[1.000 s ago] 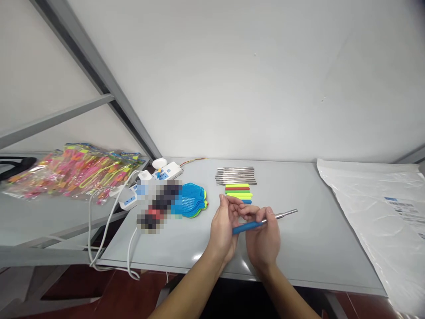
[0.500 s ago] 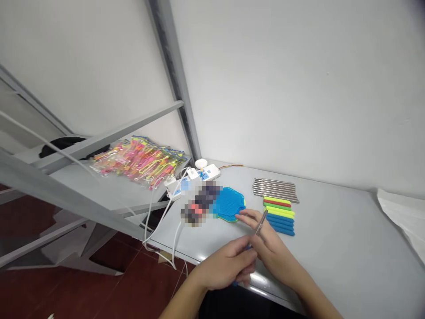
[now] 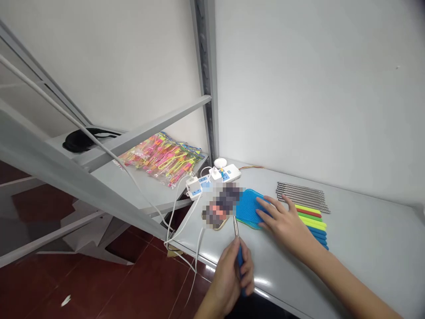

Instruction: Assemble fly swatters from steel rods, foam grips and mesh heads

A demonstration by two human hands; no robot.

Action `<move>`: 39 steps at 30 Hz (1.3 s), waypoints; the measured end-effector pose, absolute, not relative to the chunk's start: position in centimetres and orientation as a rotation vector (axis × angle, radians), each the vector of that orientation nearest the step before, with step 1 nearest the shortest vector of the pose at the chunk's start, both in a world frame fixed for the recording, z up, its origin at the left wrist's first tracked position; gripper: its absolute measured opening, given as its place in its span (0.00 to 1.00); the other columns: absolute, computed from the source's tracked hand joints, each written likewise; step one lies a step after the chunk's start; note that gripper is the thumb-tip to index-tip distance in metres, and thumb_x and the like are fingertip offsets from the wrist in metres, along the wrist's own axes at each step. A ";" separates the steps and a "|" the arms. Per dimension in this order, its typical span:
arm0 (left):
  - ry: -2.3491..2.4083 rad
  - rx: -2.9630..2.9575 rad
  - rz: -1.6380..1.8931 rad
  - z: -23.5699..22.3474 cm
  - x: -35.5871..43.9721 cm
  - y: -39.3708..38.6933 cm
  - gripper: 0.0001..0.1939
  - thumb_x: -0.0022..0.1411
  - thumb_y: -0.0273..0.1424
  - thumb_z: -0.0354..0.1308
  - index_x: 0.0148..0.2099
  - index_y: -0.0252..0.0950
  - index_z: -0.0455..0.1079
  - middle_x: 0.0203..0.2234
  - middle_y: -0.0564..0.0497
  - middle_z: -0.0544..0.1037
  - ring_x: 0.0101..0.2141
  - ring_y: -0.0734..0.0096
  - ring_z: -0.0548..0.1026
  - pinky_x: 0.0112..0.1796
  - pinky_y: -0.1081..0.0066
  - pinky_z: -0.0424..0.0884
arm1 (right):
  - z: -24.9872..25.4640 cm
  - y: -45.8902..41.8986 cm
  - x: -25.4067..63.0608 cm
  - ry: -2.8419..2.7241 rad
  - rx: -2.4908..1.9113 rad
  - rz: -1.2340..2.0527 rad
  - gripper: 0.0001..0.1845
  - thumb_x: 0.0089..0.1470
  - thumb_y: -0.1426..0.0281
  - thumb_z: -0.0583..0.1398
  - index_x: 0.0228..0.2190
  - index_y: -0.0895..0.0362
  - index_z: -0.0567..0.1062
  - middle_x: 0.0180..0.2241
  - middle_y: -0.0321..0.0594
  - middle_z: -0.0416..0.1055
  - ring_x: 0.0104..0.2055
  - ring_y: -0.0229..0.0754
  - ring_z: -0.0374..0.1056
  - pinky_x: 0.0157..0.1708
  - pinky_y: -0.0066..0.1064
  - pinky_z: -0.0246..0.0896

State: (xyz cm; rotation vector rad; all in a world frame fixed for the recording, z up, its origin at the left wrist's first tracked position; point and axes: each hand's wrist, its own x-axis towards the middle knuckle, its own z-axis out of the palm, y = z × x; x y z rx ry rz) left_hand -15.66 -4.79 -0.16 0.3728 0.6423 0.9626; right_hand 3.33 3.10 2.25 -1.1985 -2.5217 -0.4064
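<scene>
My left hand (image 3: 232,270) is wrapped around a metal rod with a blue handle (image 3: 241,259); the rod's bare end points up and away from me. My right hand (image 3: 282,221) reaches over the right side of a stack of blue mesh pads (image 3: 247,206), shaped like fly swatter heads. Its fingers are spread, with the fingertips at the top pad, and a yellow-green edge shows beneath. Just beyond that hand lies a row of thin metal rods (image 3: 302,195). Coloured handle tubes (image 3: 314,225) in yellow, red, green and blue lie partly behind my right wrist.
A blurred-out phone (image 3: 221,208) lies left of the pads. Behind it is a white power strip (image 3: 229,173) with plugs and trailing white cables (image 3: 172,217). Plastic-bagged colourful items (image 3: 166,159) cover a shelf at left, behind grey metal frame bars (image 3: 146,126).
My right hand has left the rod and moved right and up onto the blue mesh pads. The left hand now holds the rod alone, more upright. The view has swung left.
</scene>
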 end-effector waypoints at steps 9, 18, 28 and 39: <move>0.530 0.328 0.931 0.4 -14.8 -4.3 0.26 0.67 0.52 0.43 0.26 0.37 0.56 0.14 0.60 0.53 0.12 0.82 0.46 0.13 0.80 0.49 | 4.9 1.6 5.5 -2.362 -0.875 -0.470 0.11 0.60 0.79 0.56 0.43 0.57 0.74 0.44 0.42 0.77 0.46 0.43 0.71 0.59 0.52 0.46; 0.355 0.651 1.038 1.7 -7.5 -4.1 0.35 0.62 0.60 0.41 0.17 0.37 0.54 0.10 0.58 0.49 0.15 0.78 0.51 0.19 0.75 0.54 | 3.2 -5.2 17.4 -0.836 -1.885 0.005 0.17 0.60 0.58 0.54 0.44 0.57 0.70 0.33 0.42 0.73 0.32 0.45 0.69 0.31 0.35 0.61; 0.617 0.814 0.727 2.9 2.6 -5.2 0.25 0.65 0.54 0.46 0.32 0.36 0.59 0.19 0.60 0.56 0.18 0.82 0.52 0.21 0.77 0.49 | -0.9 -10.1 24.5 -0.857 -2.156 0.168 0.22 0.55 0.56 0.55 0.45 0.58 0.72 0.43 0.51 0.72 0.46 0.56 0.67 0.52 0.54 0.49; 0.575 0.766 0.148 3.7 4.1 -5.5 0.28 0.61 0.58 0.48 0.33 0.36 0.62 0.20 0.57 0.60 0.19 0.79 0.56 0.20 0.77 0.53 | 5.1 -8.5 16.6 -0.560 -0.908 1.257 0.13 0.57 0.58 0.59 0.30 0.55 0.73 0.25 0.35 0.70 0.30 0.39 0.67 0.36 0.33 0.65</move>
